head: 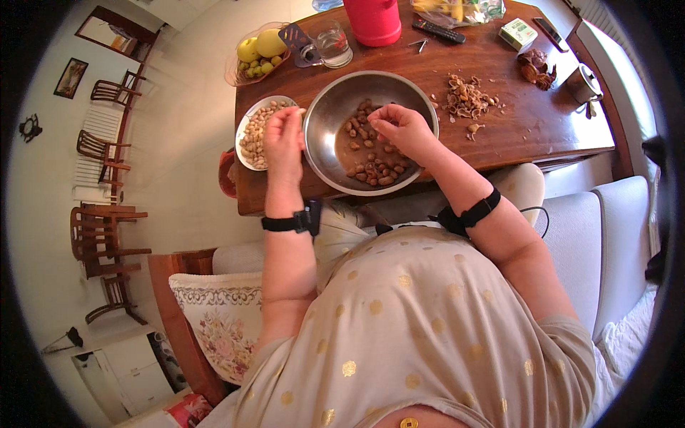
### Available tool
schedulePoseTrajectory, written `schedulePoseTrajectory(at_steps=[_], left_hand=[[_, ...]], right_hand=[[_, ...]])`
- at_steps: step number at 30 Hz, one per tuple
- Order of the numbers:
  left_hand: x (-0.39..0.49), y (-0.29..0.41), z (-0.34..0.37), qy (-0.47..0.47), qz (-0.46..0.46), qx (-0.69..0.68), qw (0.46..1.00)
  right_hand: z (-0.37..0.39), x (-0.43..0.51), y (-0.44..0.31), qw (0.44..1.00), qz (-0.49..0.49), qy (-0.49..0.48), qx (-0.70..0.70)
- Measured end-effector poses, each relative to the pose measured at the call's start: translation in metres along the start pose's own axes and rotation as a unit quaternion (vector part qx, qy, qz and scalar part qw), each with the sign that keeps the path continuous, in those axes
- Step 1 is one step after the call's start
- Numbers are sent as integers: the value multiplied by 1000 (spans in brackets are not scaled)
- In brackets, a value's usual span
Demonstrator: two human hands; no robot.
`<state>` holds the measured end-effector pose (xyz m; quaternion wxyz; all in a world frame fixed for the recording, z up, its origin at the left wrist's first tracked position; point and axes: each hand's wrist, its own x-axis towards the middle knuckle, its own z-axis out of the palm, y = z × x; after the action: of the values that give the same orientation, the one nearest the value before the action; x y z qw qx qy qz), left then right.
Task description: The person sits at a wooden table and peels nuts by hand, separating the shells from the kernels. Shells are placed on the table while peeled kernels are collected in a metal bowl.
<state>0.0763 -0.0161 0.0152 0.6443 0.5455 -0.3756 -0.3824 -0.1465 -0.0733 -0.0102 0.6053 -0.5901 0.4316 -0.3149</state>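
Note:
A wide stainless steel bowl [322,150] stands on the wooden table before me. Wet unshelled peanuts [379,172] lie in shallow brown liquid [344,155] inside it. My left hand [284,139] is at the bowl's left rim, over the right side of a white plate [240,152] of pale shelled peanuts [255,140]. Between its thumb and fingertips a small pale peanut kernel [302,112] shows. Above the bowl's right part is my right hand [405,132], thumb and fingers pinched together; whether anything is between them is hidden.
Peanut shells [464,99] lie heaped on the table [508,139] right of the bowl. Behind it stand a glass mug [334,48], a red container [373,21] and a fruit basket [231,75]. A remote control [439,31] and a lidded metal cup [583,85] are farther right.

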Motion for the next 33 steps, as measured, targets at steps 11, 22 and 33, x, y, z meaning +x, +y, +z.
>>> schedulePoseTrajectory(at_steps=[11,22,33], left_hand=[[2,3,-17,-31,-89,-137,986],[-41,4,55,-93,-185,-241,948],[-51,8,77,-114,-172,-191,960]], right_hand=[[4,-5,-7,997,-62,5,-50],[4,-16,-15,951,-269,14,-149],[4,-13,-9,922,-326,20,-208]])
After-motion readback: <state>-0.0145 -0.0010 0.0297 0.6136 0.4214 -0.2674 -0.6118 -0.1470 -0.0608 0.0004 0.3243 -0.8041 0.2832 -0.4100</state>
